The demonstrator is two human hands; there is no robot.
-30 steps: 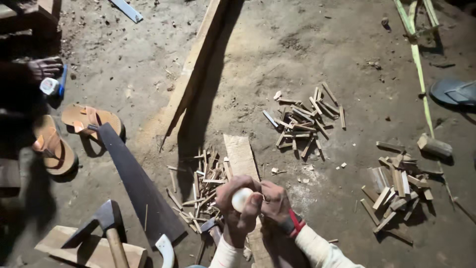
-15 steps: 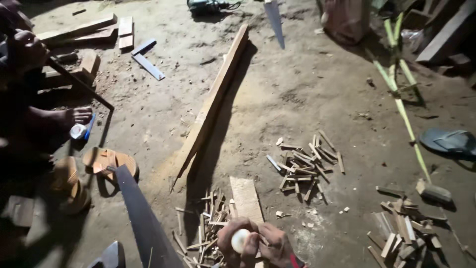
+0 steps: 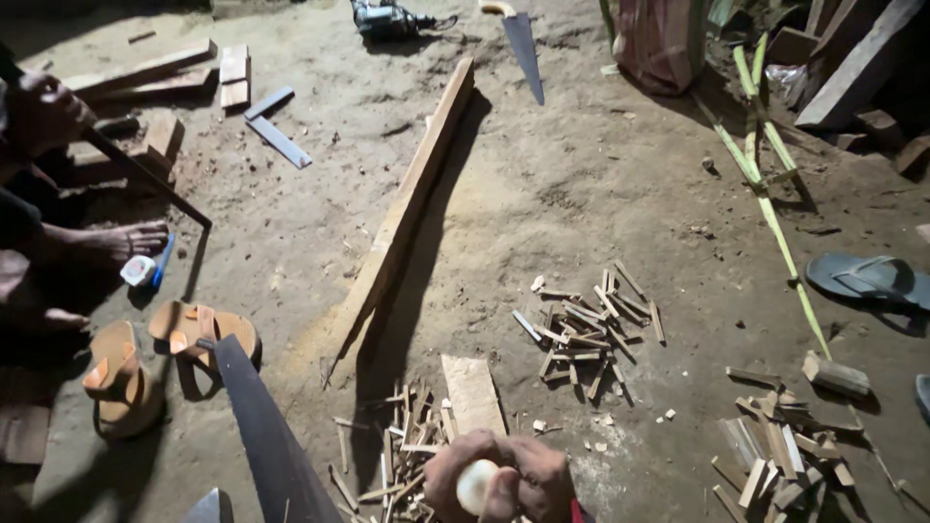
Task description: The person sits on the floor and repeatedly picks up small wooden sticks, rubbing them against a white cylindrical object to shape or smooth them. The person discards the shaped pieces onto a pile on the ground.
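Down at the near edge of the dirt floor (image 3: 601,213), both hands are bunched together: the left hand (image 3: 463,473) and right hand (image 3: 539,476) are curled shut around a pale rounded handle (image 3: 476,486), whose light end shows between the fingers. Just beyond the knuckles lies a short flat board (image 3: 473,393), with a scatter of thin wood splints (image 3: 407,447) touching its left side. Another splint pile (image 3: 586,332) sits to the right, well apart, and a third pile (image 3: 775,450) lies toward the right edge. A long plank (image 3: 407,208) runs diagonally up the middle of the floor. A dark saw blade (image 3: 266,436) slants at the lower left, beside a pair of orange sandals (image 3: 160,353). Another person's bare foot (image 3: 121,240) rests at the left edge.
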